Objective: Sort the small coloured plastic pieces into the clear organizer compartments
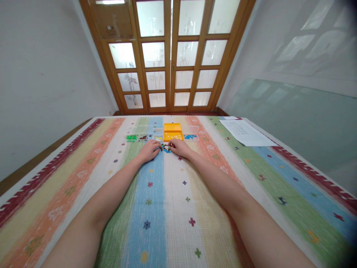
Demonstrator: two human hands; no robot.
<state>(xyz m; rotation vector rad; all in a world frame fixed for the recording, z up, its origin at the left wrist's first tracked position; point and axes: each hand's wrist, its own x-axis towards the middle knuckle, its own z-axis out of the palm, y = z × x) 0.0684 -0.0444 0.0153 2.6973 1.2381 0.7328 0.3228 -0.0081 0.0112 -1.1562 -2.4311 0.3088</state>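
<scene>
Between my two hands, on the striped tablecloth, lies a small roundish cluster of coloured pieces (166, 149), with blue, dark, white and green in it; its exact kind is too small to make out. My left hand (150, 150) is closed, its fingertips pinching the cluster's left edge. On the opposite side my right hand (179, 147) is closed too, thumb and fingers at the right edge. Just beyond stand an open orange box (173, 127) with white pieces, and clear compartments with green pieces (131, 137), brown pieces (144, 137), yellow pieces (158, 138) and blue pieces (190, 137).
A striped, patterned tablecloth (150, 212) covers the table. White printed sheets (245, 132) lie at the far right. Behind the table is a wooden door with glass panes (185, 52); a greenish glass panel (292, 115) leans along the right wall.
</scene>
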